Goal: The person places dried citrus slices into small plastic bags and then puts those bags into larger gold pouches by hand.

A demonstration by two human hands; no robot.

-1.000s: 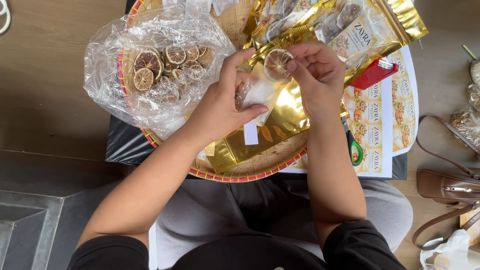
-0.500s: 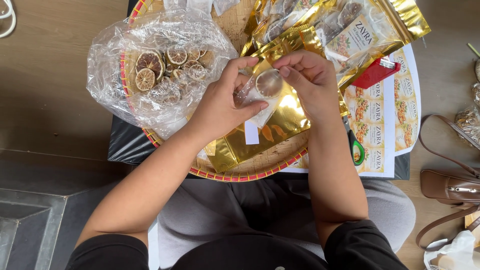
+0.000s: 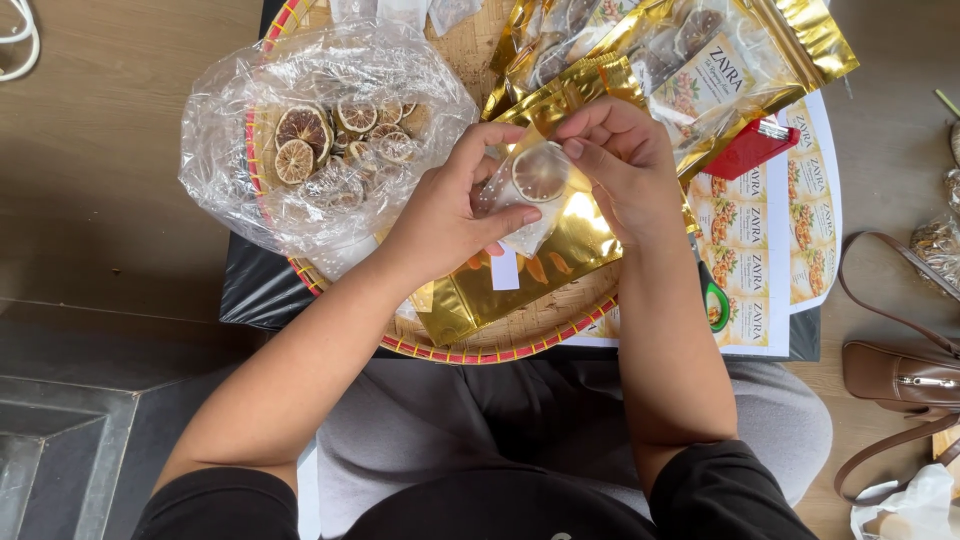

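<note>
Black short sleeves are worn above bare forearms, and grey trousers are seen just below the woven tray [image 3: 470, 352].

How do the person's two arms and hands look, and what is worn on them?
Both forearms are bare from the elbow down. Short black sleeves cover the upper arms, the left sleeve and the right sleeve. The left hand and the right hand are bare: no gloves, and no rings, watch or bracelet can be seen.
</note>
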